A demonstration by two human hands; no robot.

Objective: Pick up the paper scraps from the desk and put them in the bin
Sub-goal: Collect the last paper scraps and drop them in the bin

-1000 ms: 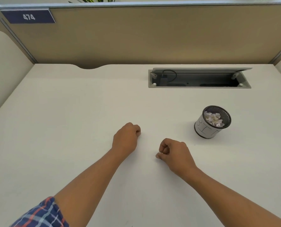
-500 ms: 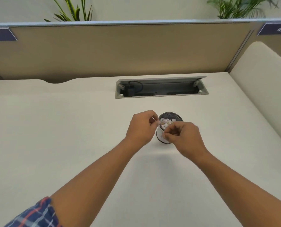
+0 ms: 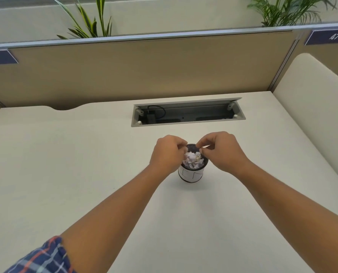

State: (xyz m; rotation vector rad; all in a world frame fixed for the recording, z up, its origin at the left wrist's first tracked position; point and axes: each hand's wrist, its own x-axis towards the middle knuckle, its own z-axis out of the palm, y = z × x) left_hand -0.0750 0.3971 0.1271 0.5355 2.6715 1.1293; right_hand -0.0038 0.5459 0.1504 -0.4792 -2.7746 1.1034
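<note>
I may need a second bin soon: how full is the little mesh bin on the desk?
Nearly full. White paper scraps are heaped close to the rim of the bin, which stands upright.

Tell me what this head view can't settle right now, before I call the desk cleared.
- Scraps in the pinches: the left hand and right hand have curled fingers that hide anything held.
- Bin: the left hand covers its left rim; how deep the paper scraps go is hidden by the wall.
- Desk: both forearms cover strips of it, and the frame cuts off its near edge.
</note>
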